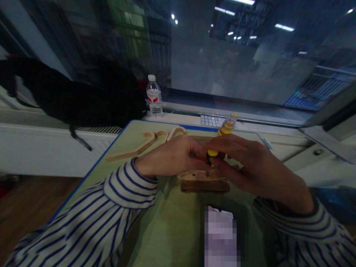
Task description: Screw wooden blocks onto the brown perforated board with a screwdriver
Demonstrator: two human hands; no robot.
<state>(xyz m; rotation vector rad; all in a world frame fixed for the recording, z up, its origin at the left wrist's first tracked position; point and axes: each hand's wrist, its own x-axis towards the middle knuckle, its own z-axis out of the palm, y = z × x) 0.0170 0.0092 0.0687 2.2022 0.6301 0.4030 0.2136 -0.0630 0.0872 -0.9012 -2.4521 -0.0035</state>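
Note:
My right hand (258, 168) curls its fingers around a short yellow-and-black tool (213, 152), which looks like a stubby screwdriver. Its lower end is near the top of a small wooden piece (194, 175) with dark round holes or screw heads. My left hand (178, 155) is closed in a pinch beside the tool, just over the wood; what its fingertips grip is hidden. Below the holed piece lies a darker wooden block (205, 186). Behind my left hand, curved wooden strips (147, 142) shaped like hooks lie on the green tabletop (155, 237).
A water bottle (154, 98) stands on the window sill, and a small bottle with a yellow label (228, 125) leans at the table's back edge. A black bag or coat (83, 100) lies at left. A blurred pale rectangle (221, 237) is near me.

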